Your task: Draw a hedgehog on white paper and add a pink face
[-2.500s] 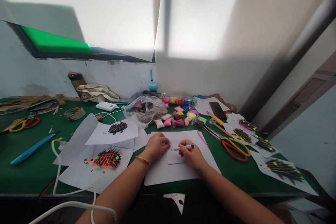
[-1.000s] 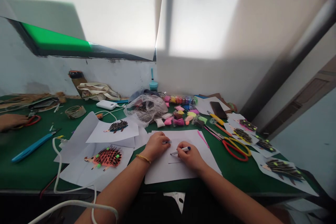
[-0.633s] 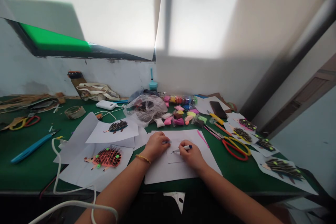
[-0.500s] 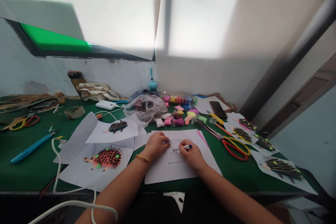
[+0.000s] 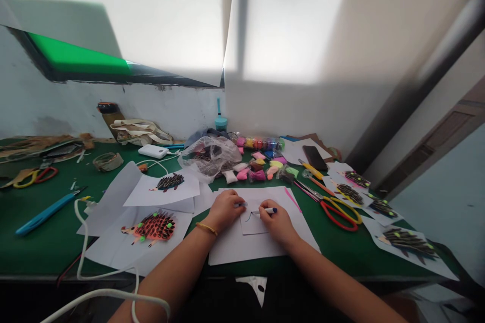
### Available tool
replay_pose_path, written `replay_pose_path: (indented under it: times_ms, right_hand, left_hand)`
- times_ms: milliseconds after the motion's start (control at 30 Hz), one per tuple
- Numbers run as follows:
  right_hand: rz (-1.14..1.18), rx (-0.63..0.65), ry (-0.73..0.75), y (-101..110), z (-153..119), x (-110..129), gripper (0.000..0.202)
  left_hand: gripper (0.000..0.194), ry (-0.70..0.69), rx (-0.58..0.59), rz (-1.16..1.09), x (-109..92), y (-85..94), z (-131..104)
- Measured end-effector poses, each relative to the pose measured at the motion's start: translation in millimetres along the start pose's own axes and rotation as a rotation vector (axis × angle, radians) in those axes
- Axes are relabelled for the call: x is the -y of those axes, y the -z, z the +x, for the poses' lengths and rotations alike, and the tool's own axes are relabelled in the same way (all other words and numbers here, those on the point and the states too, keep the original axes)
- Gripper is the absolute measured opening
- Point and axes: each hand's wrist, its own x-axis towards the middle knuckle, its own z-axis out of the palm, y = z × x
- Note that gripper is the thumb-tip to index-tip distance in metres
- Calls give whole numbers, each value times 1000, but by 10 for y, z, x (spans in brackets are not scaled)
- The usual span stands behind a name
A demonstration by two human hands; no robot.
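Note:
My right hand (image 5: 277, 222) pinches a white marker (image 5: 270, 210) with a dark blue end. Its tip meets a small white sheet (image 5: 253, 227), where a short dark curved line shows. Under that sheet lies larger white paper (image 5: 227, 254). My left hand (image 5: 226, 209), with a yellow band at the wrist, rests on the paper to the left. Its fingers are closed around a small greyish piece too small to name. A pink strip (image 5: 293, 200) lies at the paper's upper right.
Left of me lie hedgehog pictures (image 5: 155, 227) and a blue craft knife (image 5: 45, 214); a white cable (image 5: 84, 242) crosses the edge. Behind the paper are small clay packets (image 5: 257, 175) and a plastic bag (image 5: 212, 154). Scissors (image 5: 339, 212) and more hedgehog pictures (image 5: 407, 245) lie right.
The marker and my right hand have shifted very slightly on the small sheet. My left hand stays in place.

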Motion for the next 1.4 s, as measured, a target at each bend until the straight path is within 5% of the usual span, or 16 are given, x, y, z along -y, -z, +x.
replay_pose_path:
  times_ms: [200,467,1400]
  right_hand:
    - [77,6,-3,35,-25,17,22]
    - [153,197,-13,22,-74,60,19]
    - [142,216,-31,4,-67,39,18]
  left_hand:
    - [16,-2,9,12,4,2,5]
    - [16,-12,-5,14,11,-9,0]
    - [16,-16,7,16,-10,14,1]
